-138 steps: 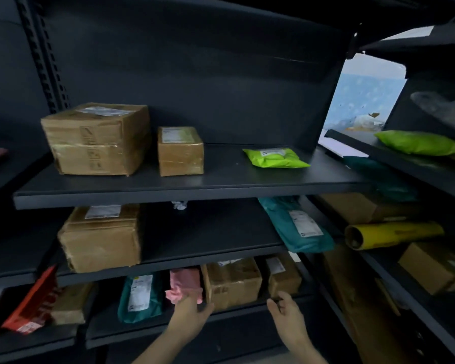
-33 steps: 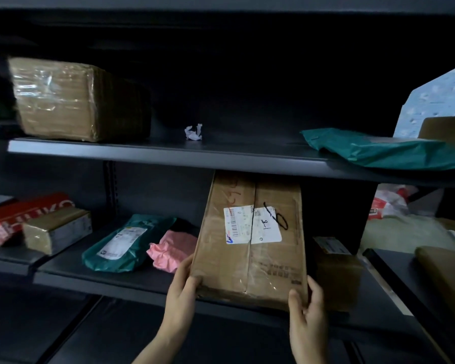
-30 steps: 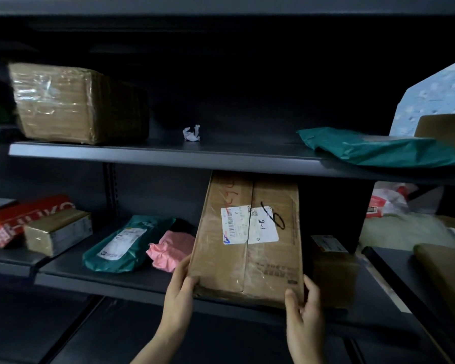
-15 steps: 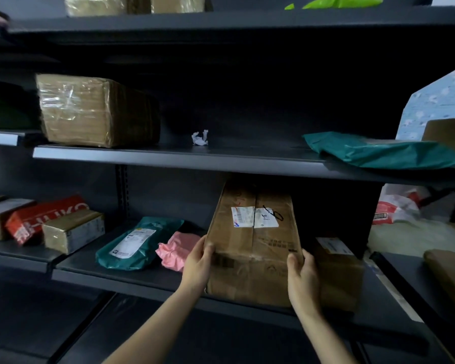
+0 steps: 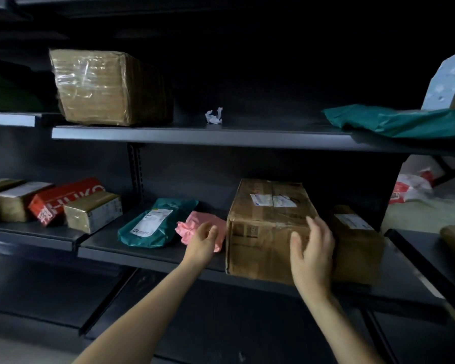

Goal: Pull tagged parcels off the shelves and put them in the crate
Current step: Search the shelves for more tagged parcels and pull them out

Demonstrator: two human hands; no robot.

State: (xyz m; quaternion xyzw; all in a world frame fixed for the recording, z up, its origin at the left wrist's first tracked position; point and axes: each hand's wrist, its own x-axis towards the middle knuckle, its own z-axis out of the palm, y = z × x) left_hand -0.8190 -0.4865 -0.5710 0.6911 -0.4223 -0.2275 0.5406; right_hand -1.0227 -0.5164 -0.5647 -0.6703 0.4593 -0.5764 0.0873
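Note:
A large brown cardboard box [image 5: 263, 227] with a white label on top lies flat on the lower shelf [image 5: 147, 252]. My right hand [image 5: 313, 248] hovers open against its front right corner, fingers spread. My left hand [image 5: 202, 241] is open just left of the box, in front of a pink soft parcel [image 5: 195, 225], gripping nothing. A teal mailer bag [image 5: 155, 223] with a white label lies left of the pink one. A smaller brown box [image 5: 357, 240] sits behind and right of the large box. No crate is in view.
Upper shelf [image 5: 221, 135] holds a taped brown box [image 5: 108, 86], a crumpled paper scrap [image 5: 214, 116] and a teal bag [image 5: 399, 119]. At left lie a red carton [image 5: 63, 199] and small boxes [image 5: 93, 211]. Another shelf unit edge [image 5: 418, 258] is at right.
The large box was tipped up in both hands; it now lies flat on the shelf. Both hands have let go, and the left has moved off toward the pink parcel.

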